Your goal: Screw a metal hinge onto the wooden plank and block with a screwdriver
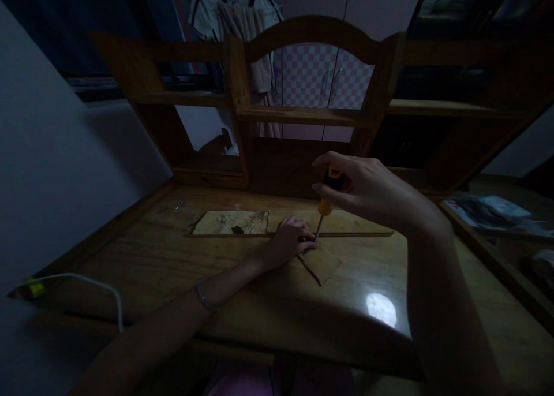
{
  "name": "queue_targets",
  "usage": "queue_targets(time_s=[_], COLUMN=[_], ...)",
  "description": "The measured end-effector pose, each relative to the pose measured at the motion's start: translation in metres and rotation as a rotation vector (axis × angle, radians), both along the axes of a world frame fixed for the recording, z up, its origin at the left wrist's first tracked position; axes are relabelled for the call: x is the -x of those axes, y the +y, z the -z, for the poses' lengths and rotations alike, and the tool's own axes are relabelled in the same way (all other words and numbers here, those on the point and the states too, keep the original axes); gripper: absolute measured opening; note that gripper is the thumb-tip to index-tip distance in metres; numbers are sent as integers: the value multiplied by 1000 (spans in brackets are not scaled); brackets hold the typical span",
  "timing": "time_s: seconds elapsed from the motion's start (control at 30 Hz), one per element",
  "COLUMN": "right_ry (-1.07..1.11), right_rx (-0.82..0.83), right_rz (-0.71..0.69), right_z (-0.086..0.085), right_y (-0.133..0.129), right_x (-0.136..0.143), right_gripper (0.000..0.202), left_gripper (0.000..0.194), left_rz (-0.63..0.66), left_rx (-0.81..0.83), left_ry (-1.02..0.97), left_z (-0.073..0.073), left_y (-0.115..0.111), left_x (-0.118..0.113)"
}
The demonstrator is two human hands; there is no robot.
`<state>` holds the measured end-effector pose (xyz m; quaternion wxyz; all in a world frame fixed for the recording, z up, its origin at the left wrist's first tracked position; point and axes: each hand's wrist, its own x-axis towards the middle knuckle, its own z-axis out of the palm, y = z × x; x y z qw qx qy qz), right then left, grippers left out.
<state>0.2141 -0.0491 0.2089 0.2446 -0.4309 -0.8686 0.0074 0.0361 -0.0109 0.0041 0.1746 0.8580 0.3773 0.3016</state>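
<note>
My right hand [350, 182] is wrapped round the black and yellow handle of a screwdriver [325, 205], which stands tilted with its tip pointing down. Beside the tip, my left hand [288, 243] is closed, with thumb and finger pinched at a small metal piece [306, 249]; its kind cannot be made out. The metal piece lies at the edge of a small wooden board [322, 263]. Behind it a long wooden plank [363, 224] lies across the table, its left part pale and rough with dark marks. My left hand covers the plank's middle.
The wooden table [208, 269] has a shelf unit [303, 116] along its back. Small metal bits [178, 207] lie at the left rear. A white cable [82, 276] and a yellow-green object [32, 289] are at the left edge. Papers [497, 211] lie beyond the right edge.
</note>
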Motion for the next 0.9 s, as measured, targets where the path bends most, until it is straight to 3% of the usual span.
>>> queue_targets(time_s=[0.3, 0.9], right_ry=[17, 4], right_rx=[-38, -29], right_rz=[20, 29], right_z=[3, 2], right_y=[3, 3], right_x=[-2, -1], right_gripper=[24, 23], left_gripper=[17, 16], left_rz=[7, 16], left_rx=[-16, -21], left_ry=[-24, -36], left_z=[-2, 2], left_y=[-1, 2], left_x=[0, 0])
